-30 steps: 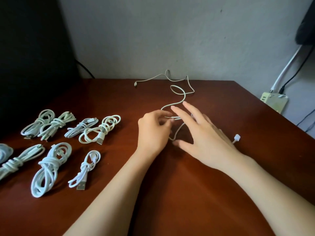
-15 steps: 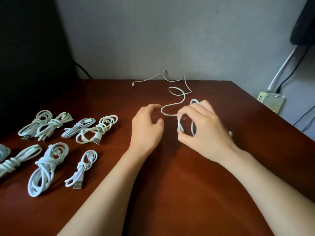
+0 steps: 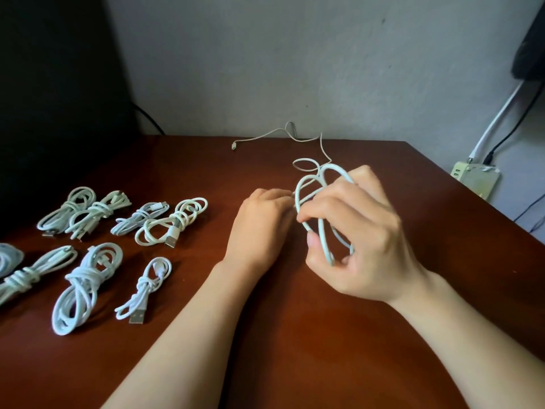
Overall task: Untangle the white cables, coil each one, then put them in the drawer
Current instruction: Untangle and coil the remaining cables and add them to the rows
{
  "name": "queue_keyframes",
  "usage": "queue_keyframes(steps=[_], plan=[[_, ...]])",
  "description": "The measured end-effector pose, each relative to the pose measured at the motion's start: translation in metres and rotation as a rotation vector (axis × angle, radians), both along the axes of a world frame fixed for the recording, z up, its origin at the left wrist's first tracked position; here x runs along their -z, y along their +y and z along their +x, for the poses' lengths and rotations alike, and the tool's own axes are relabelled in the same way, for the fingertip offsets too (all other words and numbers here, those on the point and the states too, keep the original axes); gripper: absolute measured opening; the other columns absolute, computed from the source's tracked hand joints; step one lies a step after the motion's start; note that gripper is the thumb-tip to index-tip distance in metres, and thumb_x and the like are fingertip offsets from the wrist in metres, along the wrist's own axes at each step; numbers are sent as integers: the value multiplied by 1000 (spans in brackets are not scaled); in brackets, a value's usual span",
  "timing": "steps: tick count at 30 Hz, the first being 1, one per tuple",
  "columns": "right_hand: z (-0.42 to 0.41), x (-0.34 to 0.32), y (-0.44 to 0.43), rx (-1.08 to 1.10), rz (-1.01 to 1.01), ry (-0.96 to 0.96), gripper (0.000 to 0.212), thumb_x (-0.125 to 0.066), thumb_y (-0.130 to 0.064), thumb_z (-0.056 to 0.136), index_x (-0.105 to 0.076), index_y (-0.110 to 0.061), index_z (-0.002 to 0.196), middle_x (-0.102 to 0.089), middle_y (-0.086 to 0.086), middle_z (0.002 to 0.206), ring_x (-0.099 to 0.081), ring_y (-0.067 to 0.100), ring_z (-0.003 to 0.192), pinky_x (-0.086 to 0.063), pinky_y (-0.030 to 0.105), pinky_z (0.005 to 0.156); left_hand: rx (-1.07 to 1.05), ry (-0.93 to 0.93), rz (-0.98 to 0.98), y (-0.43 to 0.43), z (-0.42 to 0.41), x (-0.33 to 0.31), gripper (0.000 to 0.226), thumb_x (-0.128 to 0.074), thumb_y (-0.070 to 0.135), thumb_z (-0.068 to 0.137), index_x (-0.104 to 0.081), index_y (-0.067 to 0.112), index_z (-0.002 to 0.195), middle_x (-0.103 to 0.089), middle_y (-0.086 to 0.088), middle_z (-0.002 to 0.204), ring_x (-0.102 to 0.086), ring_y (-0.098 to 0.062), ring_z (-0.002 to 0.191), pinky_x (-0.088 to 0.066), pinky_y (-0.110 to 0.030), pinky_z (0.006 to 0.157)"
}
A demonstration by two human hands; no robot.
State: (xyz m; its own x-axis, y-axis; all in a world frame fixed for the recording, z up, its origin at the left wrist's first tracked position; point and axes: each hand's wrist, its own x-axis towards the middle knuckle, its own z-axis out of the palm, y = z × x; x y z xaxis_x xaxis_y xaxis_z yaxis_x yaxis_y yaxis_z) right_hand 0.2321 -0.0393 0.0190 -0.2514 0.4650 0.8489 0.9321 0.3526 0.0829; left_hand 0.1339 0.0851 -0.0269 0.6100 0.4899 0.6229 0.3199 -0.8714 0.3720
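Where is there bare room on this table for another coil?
Free: the near strip of table around the forearms; the right side beyond the right hand; the back-left stretch between the coils and the cable's loose end. Crowded: the left, with two rows of coils, and the centre, by the left hand.

**Bare hands, bare forearms**

The person appears only as two arms seen from above. The left forearm [image 3: 188, 335] and the right forearm [image 3: 472, 349] are bare along all the length in the frame. Both are smooth and slender, and look broader toward the lower edge under the wide lens. The left hand [image 3: 262, 222] is softly blurred at its far side. The right hand [image 3: 362, 240] is sharper, with long fingers [image 3: 333, 202] and a short, rounded thumbnail [image 3: 311, 241] catching a little light
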Motion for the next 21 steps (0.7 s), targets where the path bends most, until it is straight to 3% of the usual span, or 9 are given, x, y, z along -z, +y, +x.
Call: queue_keyframes(steps=[5, 10, 13, 15, 17, 19, 21], plan=[[14, 4, 8, 297, 46, 100, 29, -63, -5, 69, -70, -4, 97, -59, 11, 85, -42, 25, 85, -40, 28, 74, -192, -331, -140, 0, -2, -10, 6, -70, 16, 81, -72, 10, 81, -70, -2, 76, -62, -14, 70, -39, -18, 66], [33, 15, 14, 519, -162, 85, 58, -76, -9, 63, -63, -16, 118, -51, 5, 91, -37, 22, 90, -43, 31, 67, -126, -448, -189, -23, 1, -20, 6, -71, 20, 75, -70, 18, 70, -66, 7, 65, -60, -5, 61, -48, -23, 63], [35, 19, 16, 429, -243, 159, 44, -76, -15, 69, -66, -19, 112, -46, 1, 88, -37, 20, 89, -47, 33, 65, 9, -438, -190, -40, 3, -21, 8, -71, 17, 73, -68, 15, 65, -65, 8, 62, -60, -6, 59, -48, -22, 60], [36, 20, 17, 344, -224, 191, 23, -62, -20, 76, -68, -14, 98, -47, 2, 85, -37, 19, 86, -48, 36, 60, 113, -431, -186, -49, 1, -24, 9, -72, 15, 74, -68, 12, 66, -65, 8, 64, -60, -7, 60, -49, -24, 61], [39, 19, 16, 305, -137, 187, 21, -52, -23, 81, -67, -8, 84, -49, 5, 80, -35, 17, 82, -44, 35, 60, 211, -485, -185, -50, -2, -28, 9, -69, 18, 79, -68, 10, 75, -66, 5, 72, -61, -9, 67, -49, -24, 65], [39, 15, 15, 271, -19, 172, 18, -61, -20, 86, -67, -5, 77, -51, 7, 75, -35, 18, 78, -37, 31, 63, 246, -598, -256, -45, -4, -31, 15, -57, 19, 84, -66, 11, 93, -65, 1, 84, -62, -16, 75, -49, -26, 72], [33, 11, 13, 216, 76, 147, 22, -67, -21, 88, -69, -3, 75, -53, 9, 72, -38, 21, 75, -34, 26, 66, 148, -651, -312, -35, -3, -31, 30, -48, 10, 80, -63, 13, 105, -62, 1, 94, -60, -14, 81, -46, -22, 77]])
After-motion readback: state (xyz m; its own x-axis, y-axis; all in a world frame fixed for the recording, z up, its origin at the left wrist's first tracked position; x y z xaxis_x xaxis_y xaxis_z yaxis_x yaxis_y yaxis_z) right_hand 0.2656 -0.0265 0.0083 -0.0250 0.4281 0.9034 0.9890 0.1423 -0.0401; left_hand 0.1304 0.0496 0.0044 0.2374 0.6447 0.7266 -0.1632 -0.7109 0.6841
